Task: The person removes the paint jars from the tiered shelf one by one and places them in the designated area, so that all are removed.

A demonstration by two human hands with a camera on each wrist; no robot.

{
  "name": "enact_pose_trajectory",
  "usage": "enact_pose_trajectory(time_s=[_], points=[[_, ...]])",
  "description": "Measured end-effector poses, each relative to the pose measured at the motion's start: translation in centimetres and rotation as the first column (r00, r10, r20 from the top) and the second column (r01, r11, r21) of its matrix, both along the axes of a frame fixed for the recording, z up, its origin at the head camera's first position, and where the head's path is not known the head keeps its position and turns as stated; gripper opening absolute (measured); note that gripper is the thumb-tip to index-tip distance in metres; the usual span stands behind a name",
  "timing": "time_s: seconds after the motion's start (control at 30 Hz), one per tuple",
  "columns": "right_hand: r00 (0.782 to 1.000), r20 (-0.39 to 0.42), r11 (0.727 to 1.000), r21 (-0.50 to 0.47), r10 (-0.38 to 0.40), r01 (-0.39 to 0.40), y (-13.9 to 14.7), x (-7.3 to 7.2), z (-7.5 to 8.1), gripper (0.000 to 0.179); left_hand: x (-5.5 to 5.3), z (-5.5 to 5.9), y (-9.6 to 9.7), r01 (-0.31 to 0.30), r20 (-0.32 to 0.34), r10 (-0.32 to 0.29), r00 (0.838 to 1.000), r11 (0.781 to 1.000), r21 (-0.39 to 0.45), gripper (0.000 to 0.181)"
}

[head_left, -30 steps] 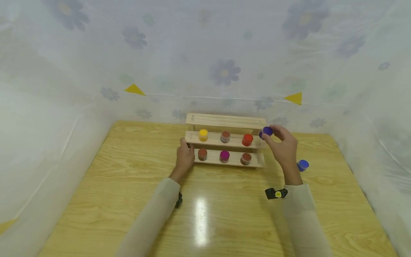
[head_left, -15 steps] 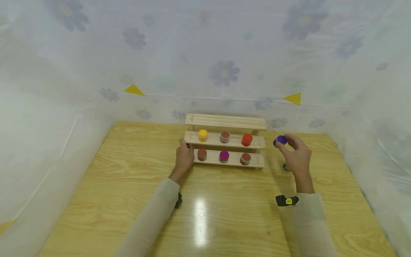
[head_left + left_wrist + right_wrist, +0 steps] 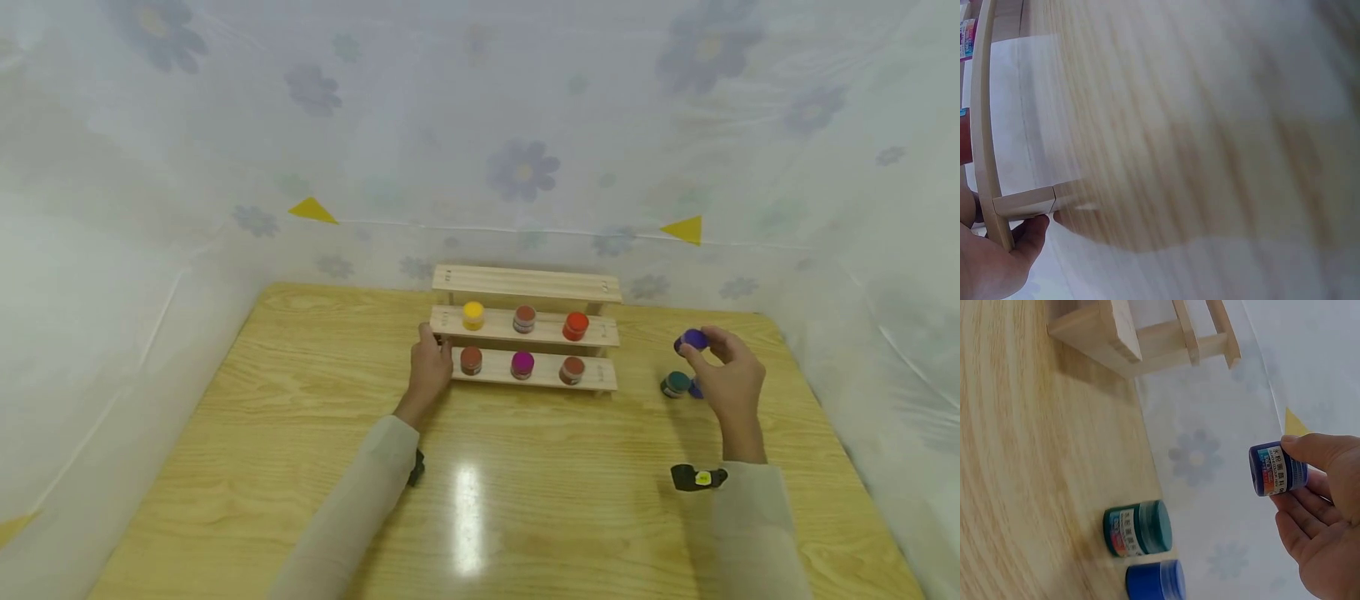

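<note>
In the head view my right hand (image 3: 729, 375) pinches a small purple paint jar (image 3: 691, 341) above the table, right of the wooden three-step rack (image 3: 525, 283). The right wrist view shows thumb and fingers around this labelled jar (image 3: 1277, 469). Below it on the table stand a dark green paint jar (image 3: 676, 384) and a blue paint jar (image 3: 1155, 580), partly hidden by the hand in the head view. My left hand (image 3: 431, 364) grips the left end of the rack; in the left wrist view its thumb and fingers (image 3: 1034, 236) are at the wooden frame.
On the middle step stand a yellow jar (image 3: 473, 315), a brown jar (image 3: 524, 318) and a red jar (image 3: 575, 326). The lowest step bears two brownish jars and a magenta jar (image 3: 522, 364). A flower-patterned sheet (image 3: 420, 150) rises behind the table (image 3: 337, 467).
My right hand has carried the purple jar away from the rack, to the right and slightly toward me. The green jar has come into sight. My left hand stays on the rack.
</note>
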State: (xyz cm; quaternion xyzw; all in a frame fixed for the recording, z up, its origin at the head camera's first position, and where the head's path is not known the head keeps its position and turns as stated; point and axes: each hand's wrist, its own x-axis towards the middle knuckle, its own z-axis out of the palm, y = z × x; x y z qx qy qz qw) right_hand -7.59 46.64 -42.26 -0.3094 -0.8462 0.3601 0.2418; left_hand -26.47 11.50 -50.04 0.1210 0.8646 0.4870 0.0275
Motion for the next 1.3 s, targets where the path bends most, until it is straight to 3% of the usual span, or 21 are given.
enact_pose_trajectory(time_s=[0.4,0.7,1.13,1.3], points=[[0.992,0.059,0.994,-0.020,-0.108,0.109,2.6,1.5,-1.1,0.052,0.0,-0.1,0.0,0.006,-0.001,-0.006,1.000,1.000,-0.001,0.021],[0.975,0.156,0.986,-0.033,-0.157,0.164,4.7,2.9,-1.7,0.056,-0.2,-0.2,0.0,0.005,-0.011,-0.005,1.000,1.000,0.000,0.021],[0.969,0.205,0.990,0.012,-0.139,0.139,6.1,4.3,-2.9,0.055,-0.3,-0.4,0.1,-0.010,0.001,0.010,1.000,1.000,0.011,0.023],[0.968,0.222,0.992,-0.017,-0.119,0.126,6.6,4.5,-3.3,0.058,-0.2,-0.3,0.0,-0.005,-0.012,0.005,1.000,1.000,0.005,0.023]])
